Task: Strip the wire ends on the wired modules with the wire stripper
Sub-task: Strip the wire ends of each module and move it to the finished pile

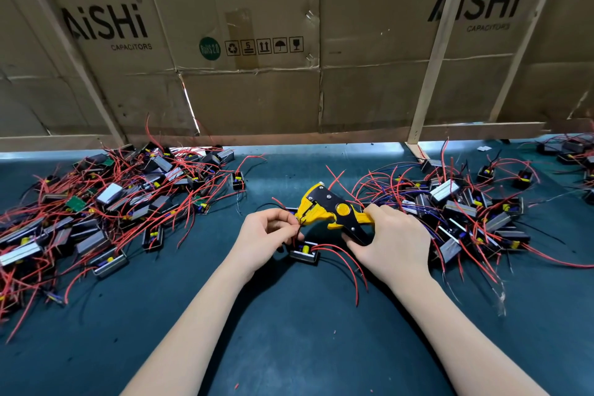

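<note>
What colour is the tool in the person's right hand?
Yellow and black, seen in the head view: the wire stripper.

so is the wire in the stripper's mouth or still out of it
In. The left hand pinches a wire's end into the yellow wire stripper head, held by the right hand.

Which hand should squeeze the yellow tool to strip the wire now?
The right hand, probably. It already grips the handles of the wire stripper, whose head points at the wire. The left hand is busy pinching the wire of the module at the tool's mouth.
</note>
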`<state>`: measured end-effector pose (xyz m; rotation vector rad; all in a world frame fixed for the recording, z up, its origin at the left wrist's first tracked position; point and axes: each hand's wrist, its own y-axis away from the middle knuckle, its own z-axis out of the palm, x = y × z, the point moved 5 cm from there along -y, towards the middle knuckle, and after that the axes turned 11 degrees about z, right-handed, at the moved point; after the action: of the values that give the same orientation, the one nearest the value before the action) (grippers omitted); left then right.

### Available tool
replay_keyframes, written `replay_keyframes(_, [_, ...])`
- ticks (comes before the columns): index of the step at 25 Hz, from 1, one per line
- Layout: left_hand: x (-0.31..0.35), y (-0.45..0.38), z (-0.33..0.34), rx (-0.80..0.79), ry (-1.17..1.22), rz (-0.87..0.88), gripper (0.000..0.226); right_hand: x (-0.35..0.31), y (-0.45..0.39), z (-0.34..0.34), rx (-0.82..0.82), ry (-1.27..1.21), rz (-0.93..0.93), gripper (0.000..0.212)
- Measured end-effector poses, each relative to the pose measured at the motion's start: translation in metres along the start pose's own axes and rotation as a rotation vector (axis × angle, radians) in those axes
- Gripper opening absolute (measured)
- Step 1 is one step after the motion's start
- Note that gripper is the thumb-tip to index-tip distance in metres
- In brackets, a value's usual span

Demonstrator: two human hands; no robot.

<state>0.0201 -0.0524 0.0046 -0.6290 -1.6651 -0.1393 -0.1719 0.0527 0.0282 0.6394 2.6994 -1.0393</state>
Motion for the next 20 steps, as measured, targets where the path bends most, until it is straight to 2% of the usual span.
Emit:
replay_keyframes(14, [-0.0016,-0.0008,-0.0006,-0.021,-0.002,0.007,0.017,-0.0005,0.0009,0.0004,0.036,0.063,-0.001,0.045])
replay_keyframes(20, [-0.0045,-0.0024,-0.001,-0.056,-0.018,0.019,0.014,-0.0004,0.0004,-0.0036,0.167,0.093,-0.026,0.055])
